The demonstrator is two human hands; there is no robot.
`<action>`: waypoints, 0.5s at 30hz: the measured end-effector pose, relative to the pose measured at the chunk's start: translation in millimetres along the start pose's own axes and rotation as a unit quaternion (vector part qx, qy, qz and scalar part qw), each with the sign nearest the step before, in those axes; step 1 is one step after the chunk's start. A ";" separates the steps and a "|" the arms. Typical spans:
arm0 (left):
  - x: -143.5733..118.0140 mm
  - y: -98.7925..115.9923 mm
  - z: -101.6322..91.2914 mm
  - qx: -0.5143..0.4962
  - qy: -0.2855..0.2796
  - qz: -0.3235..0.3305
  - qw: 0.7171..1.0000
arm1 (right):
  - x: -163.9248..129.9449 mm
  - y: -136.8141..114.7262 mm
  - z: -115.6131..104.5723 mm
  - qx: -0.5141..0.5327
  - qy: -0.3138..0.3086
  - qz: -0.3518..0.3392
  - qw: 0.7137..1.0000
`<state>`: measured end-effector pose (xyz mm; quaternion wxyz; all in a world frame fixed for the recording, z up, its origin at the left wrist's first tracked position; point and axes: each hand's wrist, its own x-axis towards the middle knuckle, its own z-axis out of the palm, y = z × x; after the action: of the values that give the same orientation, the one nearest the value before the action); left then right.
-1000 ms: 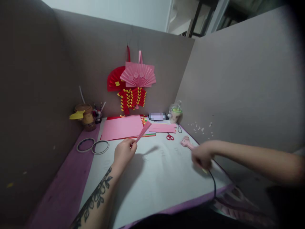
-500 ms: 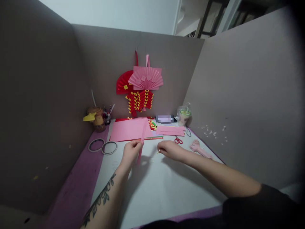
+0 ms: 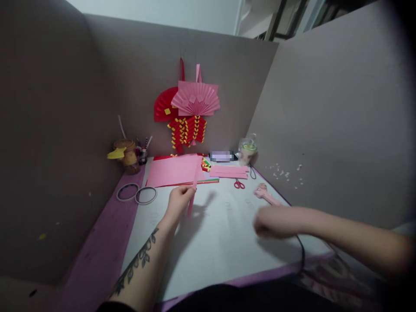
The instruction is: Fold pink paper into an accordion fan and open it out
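My left hand (image 3: 180, 200) is closed on a narrow pink paper strip (image 3: 191, 203), pinched between thumb and fingers and held upright above the white table surface. Behind the strip's upper end lies a sheet of pink paper (image 3: 172, 169). My right hand (image 3: 274, 222) is over the right part of the table, smeared by motion; its fingers look curled, but whether they hold anything is unclear. Closest to it lies a pink object with a long handle (image 3: 267, 193), perhaps a glue gun. Red-handled scissors (image 3: 239, 184) rest farther back.
Two tape rolls (image 3: 146, 196) lie at the left. Pink strips (image 3: 228, 171) are stacked at the back, near a phone (image 3: 222, 156) and a lidded cup (image 3: 248, 151). A brown cup (image 3: 129, 158) stands back left. Paper fans (image 3: 196, 99) hang on the grey partition (image 3: 136, 78).
My right hand has moved right and towards me, away from the strip; the small pale bit at its fingertips no longer shows. My left hand still holds the strip. The view has shifted slightly.
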<state>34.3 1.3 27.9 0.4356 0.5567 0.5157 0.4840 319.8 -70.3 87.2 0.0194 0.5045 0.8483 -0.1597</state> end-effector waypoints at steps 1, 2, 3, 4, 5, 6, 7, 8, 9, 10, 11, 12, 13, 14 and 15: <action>-0.1 0.2 -1.0 -0.001 0.001 0.000 1.000 | 17.2 -5.8 -8.2 0.038 0.002 -0.019 0.999; -0.1 0.4 -2.0 -0.002 0.002 0.000 1.000 | 36.3 -11.7 -14.8 0.092 0.014 -0.033 0.995; 0.0 0.4 -3.0 -0.003 0.004 0.000 1.000 | 55.9 -17.7 -18.7 0.158 0.042 -0.037 0.986; 0.1 0.3 -3.9 -0.006 0.007 -0.001 1.000 | 75.1 -24.0 -19.1 0.230 0.095 -0.025 0.968; 0.3 0.3 -4.6 -0.011 0.010 -0.003 1.000 | 92.8 -30.5 -15.8 0.290 0.127 -0.011 0.948; 0.3 0.3 -5.1 -0.018 0.011 -0.006 1.000 | 108.2 -37.0 -9.3 0.331 0.170 -0.003 0.928; 0.2 0.6 -5.4 -0.025 0.011 -0.011 1.000 | 121.0 -43.4 -0.3 0.354 0.216 -0.004 0.910; -0.1 1.1 -5.4 -0.035 0.009 -0.020 0.999 | 130.9 -49.6 10.2 0.358 0.263 -0.018 0.896; -0.8 1.9 -5.2 -0.048 0.007 -0.032 0.998 | 138.0 -55.2 21.1 0.341 0.318 -0.044 0.883; -1.8 2.9 -4.8 -0.063 0.001 -0.046 0.997 | 142.8 -60.0 31.6 0.307 0.363 -0.075 0.876; -3.1 4.2 -4.2 -0.082 -0.007 -0.061 0.995 | 145.7 -63.8 41.2 0.274 0.393 -0.105 0.872; -4.7 5.6 -3.3 -0.104 -0.017 -0.078 0.991 | 147.3 -66.4 49.3 0.244 0.416 -0.131 0.866; -6.4 7.1 -2.4 -0.128 -0.029 -0.091 0.987 | 147.9 -67.7 56.1 0.218 0.430 -0.154 0.863; -8.2 8.5 -1.3 -0.149 -0.043 -0.102 0.983 | 147.9 -67.9 61.6 0.201 0.439 -0.173 0.859; -9.9 9.9 -0.2 -0.165 -0.056 -0.109 0.979 | 147.4 -67.0 65.9 0.190 0.448 -0.188 0.853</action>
<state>35.6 -9.4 36.7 0.6002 0.4436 0.4610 0.4800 181.3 6.4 13.0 -0.4891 0.3466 0.7968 -0.0751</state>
